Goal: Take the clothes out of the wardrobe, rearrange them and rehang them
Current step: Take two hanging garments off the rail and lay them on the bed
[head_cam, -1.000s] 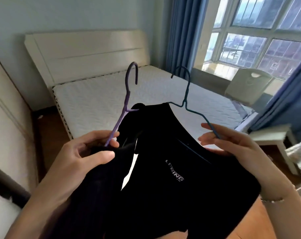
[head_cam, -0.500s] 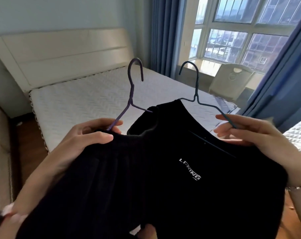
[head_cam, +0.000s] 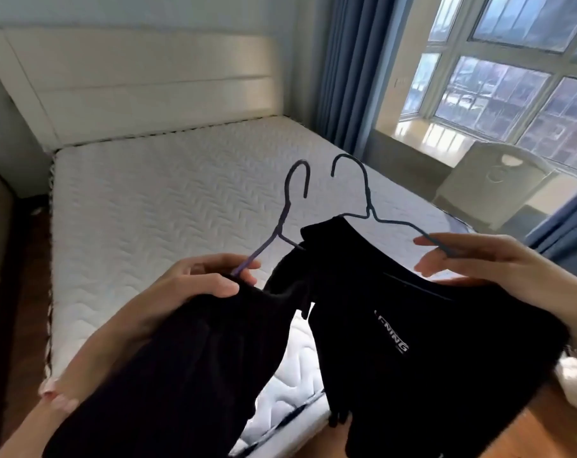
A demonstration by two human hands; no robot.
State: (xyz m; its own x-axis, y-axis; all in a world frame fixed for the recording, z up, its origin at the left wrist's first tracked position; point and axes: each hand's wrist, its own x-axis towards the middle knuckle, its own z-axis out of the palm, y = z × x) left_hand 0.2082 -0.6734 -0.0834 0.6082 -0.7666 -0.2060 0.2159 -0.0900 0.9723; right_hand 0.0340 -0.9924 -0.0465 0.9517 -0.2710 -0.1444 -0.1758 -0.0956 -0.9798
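Observation:
My left hand point(head_cam: 198, 285) pinches the shoulder of a purple wire hanger point(head_cam: 282, 219) that carries a plain black garment point(head_cam: 188, 375). My right hand point(head_cam: 479, 259) grips the shoulder of a dark blue wire hanger point(head_cam: 368, 196) carrying a black garment with white lettering point(head_cam: 429, 352). Both hangers are held over the foot of the bed, hooks pointing up and close together. The two garments hang side by side with a gap between them lower down.
A bed with a white quilted mattress point(head_cam: 168, 200) and cream headboard point(head_cam: 141, 84) lies ahead. Blue curtains point(head_cam: 350, 67) frame a large window point(head_cam: 498, 81) at right. A white chair point(head_cam: 488, 180) stands by the window. Wooden floor point(head_cam: 26, 292) runs along the bed's left side.
The two hangers have come closer together at the hooks, and the garments have separated lower down, showing mattress between them. The view has shifted nearer the bed.

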